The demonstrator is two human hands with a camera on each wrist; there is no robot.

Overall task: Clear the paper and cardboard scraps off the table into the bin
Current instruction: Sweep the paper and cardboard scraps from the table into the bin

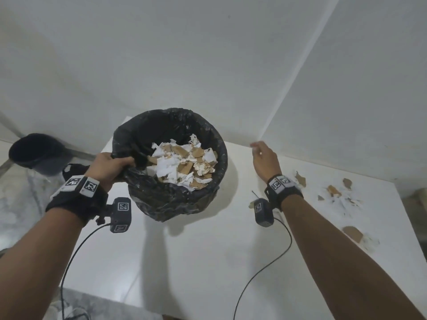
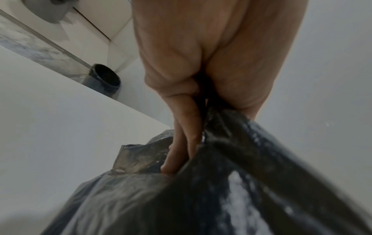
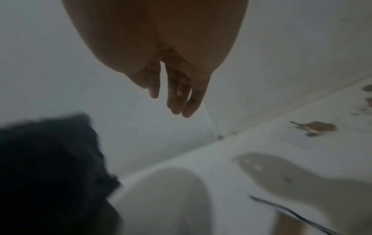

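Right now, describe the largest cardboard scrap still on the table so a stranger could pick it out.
Start at the white table and go right of the bin, past the right hand, to the scattered scraps. The largest cardboard scrap lies nearest the person, at the table's right edge. Unlike the small brown bits farther back, it is a broad tan piece with torn white paper beside it.

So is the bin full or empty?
Partly full. White paper and brown cardboard scraps cover the bottom of the bin, but its black liner walls show above them.
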